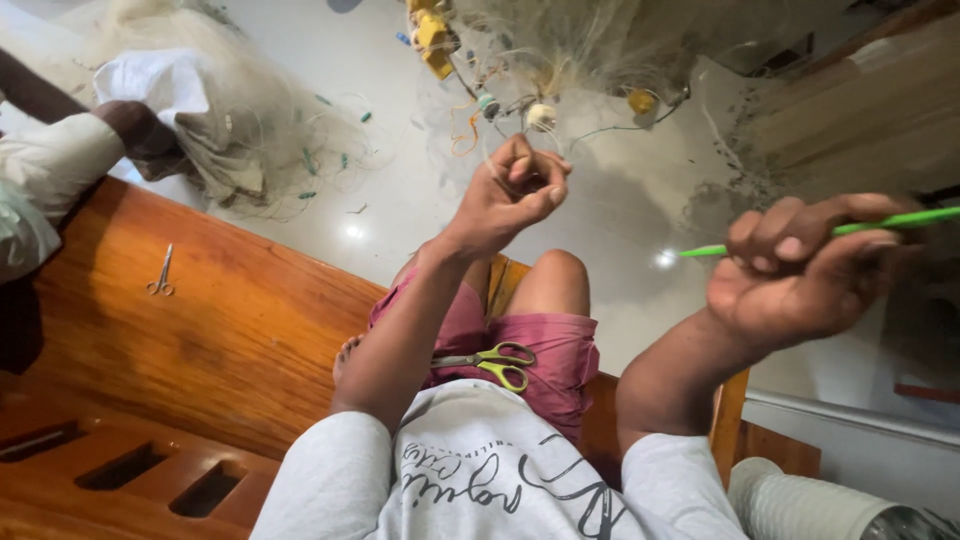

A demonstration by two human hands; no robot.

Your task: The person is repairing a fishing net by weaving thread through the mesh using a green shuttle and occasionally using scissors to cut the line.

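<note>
Seated on a polished wooden bench, a person works on a fishing net that hangs ahead over a pale glossy floor. The left hand is raised and closed, fingertips pinched together on fine strands of the net just below a small white float and a yellow one. The right hand, held out to the side and well apart from the left, is curled shut around a slim green netting needle, whose pointed end juts toward the left hand. A pair of scissors with yellow-green handles lies on the person's lap, on maroon shorts. Farther along the bench rests a small pair of metal scissors. At upper left, another person's hand rests against a heap of netting and white cloth.
</note>
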